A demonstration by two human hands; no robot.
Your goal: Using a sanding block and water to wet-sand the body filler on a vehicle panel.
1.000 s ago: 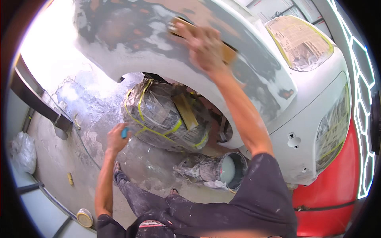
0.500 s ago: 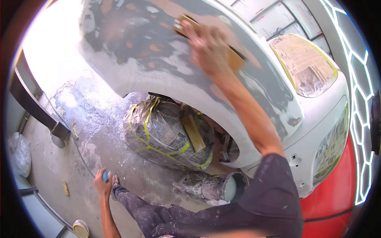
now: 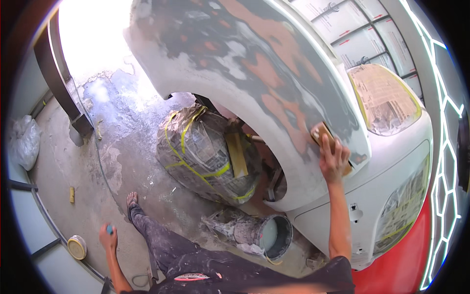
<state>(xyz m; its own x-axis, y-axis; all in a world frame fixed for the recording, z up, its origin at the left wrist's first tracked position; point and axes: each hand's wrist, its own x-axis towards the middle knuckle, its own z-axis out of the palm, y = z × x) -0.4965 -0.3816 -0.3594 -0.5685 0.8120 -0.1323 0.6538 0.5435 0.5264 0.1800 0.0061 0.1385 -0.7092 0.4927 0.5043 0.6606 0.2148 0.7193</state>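
Observation:
My right hand point(image 3: 334, 160) is closed on a tan sanding block point(image 3: 321, 131), pressing it against the lower right end of a car's fender point(image 3: 210, 73). The fender's surface is mottled grey and white, with orange-brown patches. My hand hides the middle of the block. Low on the left, away from the car, my left hand point(image 3: 108, 239) is closed around a small blue object point(image 3: 110, 229); most of it is covered by the fingers, so its kind is unclear.
Under the wheel arch sits a wheel wrapped in plastic and yellow tape point(image 3: 196, 152), a wooden strip point(image 3: 236, 154) on it. Nearby is a dark bucket point(image 3: 289, 240) holding pale liquid. Masking paper point(image 3: 384, 100) covers a light. A hose point(image 3: 105, 171) crosses the floor; a round tub point(image 3: 77, 247) stands left.
My right hand has slid the sanding block from the fender's upper middle down to its lower right end. My left hand appears lower and farther left, and the whole view has shifted.

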